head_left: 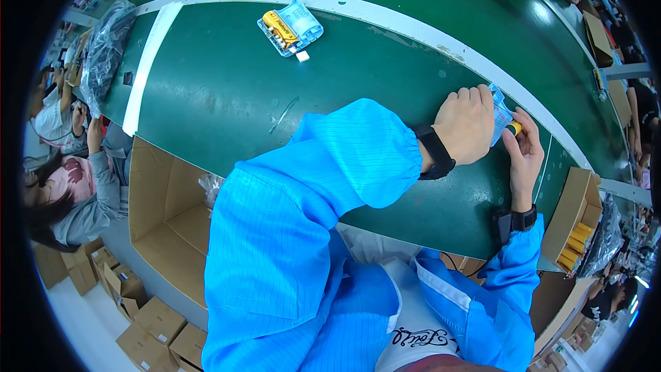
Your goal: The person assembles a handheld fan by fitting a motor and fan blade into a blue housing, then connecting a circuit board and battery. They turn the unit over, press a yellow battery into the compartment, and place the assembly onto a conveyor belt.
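At the right of the green bench, my left hand (468, 124) is closed on a light blue plastic casing (500, 114). The back of this hand hides part of the casing. Close beside it, my right hand (525, 155) has its thumb and fingers around a yellow cylindrical battery (514, 128), held against the casing. Whether the battery sits inside the casing I cannot tell. Farther left on the bench lies another open light blue casing (303, 22), with a yellow battery (279, 27), a circuit board and a white plug (303, 56) at its lower end.
A cardboard box (575, 217) with several yellow batteries (577, 244) stands at the right bench end. An open carton (162, 200) is below the left edge. A white strip (148, 72) crosses the green bench (227, 89); a plastic bag (109, 48) and a co-worker (82, 179) are beyond.
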The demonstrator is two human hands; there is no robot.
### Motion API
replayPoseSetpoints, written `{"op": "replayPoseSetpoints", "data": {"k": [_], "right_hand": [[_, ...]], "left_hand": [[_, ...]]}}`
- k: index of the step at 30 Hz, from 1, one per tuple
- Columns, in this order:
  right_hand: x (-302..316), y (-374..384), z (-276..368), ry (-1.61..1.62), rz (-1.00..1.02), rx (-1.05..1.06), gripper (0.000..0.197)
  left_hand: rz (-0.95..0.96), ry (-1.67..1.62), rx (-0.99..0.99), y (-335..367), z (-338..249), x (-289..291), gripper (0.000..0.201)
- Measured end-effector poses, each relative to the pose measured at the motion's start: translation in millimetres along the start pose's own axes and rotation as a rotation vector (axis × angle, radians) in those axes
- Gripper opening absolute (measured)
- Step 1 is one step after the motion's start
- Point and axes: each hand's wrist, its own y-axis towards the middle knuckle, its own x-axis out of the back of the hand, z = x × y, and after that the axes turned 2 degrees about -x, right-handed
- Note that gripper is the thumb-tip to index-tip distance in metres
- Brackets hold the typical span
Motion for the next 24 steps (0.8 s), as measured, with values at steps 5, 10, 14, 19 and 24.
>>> {"op": "replayPoseSetpoints", "data": {"k": [5, 10, 14, 19, 24], "right_hand": [[1.0, -0.2, 0.1, 0.0, -0.003, 0.001, 0.039], [0.2, -0.6, 0.7, 0.002, -0.004, -0.002, 0.039], [0.4, -0.4, 1.1, -0.004, -0.007, 0.0, 0.038], [0.8, -0.1, -0.9, -0.006, -0.005, 0.003, 0.038], [0.9, -0.2, -0.8, -0.01, -0.004, -0.001, 0.038]], "left_hand": [[0.005, 0.002, -0.007, 0.5, -0.8, 0.7, 0.052], [0.02, 0.012, -0.006, 0.1, -0.9, 1.7, 0.053], [0.035, 0.011, -0.004, 0.9, -0.9, 1.4, 0.053], [0.028, 0.015, -0.001, 0.7, -1.1, 1.3, 0.053], [0.016, 0.005, 0.0, 0.1, -1.5, 2.2, 0.054]]}}
